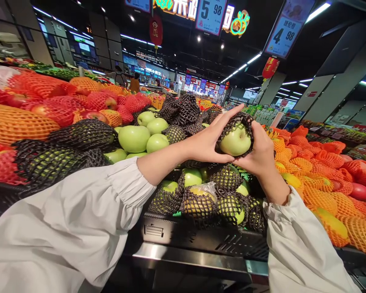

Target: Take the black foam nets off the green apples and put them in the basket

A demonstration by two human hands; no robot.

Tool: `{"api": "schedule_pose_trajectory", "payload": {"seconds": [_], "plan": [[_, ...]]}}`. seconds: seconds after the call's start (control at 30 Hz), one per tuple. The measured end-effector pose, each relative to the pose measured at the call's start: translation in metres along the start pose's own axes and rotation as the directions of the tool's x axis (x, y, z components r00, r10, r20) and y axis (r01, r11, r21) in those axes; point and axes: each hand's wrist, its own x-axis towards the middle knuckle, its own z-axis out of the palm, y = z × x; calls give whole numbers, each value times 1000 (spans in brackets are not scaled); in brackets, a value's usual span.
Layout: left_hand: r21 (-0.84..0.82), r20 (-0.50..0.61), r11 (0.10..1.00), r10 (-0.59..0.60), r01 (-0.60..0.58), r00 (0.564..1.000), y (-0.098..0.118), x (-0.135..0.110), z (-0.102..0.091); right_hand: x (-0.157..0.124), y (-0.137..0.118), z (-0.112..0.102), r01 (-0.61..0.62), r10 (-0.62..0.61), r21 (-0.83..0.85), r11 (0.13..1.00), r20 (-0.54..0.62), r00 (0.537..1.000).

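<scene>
The left hand (205, 142) and right hand (260, 152) are clasping a round green apple (235, 140) in black foam netting (242, 120) above the black plastic display crate (201, 238) — fingers curled around it. Slack netting risks it slipping down — bruising.

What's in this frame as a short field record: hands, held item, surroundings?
left hand: cups green apple from its left side
right hand: grips same apple from right and below
net: black foam net covers apple's top and back, front bare
below: netted apples in black bin
left of hands: bare green apples, red nets
right: orange nets
overhead: price signs
</scene>
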Motion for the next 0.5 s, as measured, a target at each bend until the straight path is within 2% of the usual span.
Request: {"api": "schedule_pose_trajectory", "payload": {"seconds": [0.13,0.23,0.3,0.37,0.5], "plan": [[-3,-21,1000,-10,10,1000,-5,-2,2,-1,0,1,-127,127,32,991,-3,992],[-8,-63,1000,-13,13,998,-9,-2,0,-2,4,3,-279,283,48,959,-86,955],[-20,-85,999,-48,46,995,-9,-2,-5,-2,7,5,-338,345,73,938,-135,929],[-20,-103,996,-89,88,991,-5,-1,-10,-2,8,7,-343,354,96,935,-158,922],[16,-158,995,-99,102,982,2,1,-17,-2,7,9,-279,294,115,953,-146,945]]}}
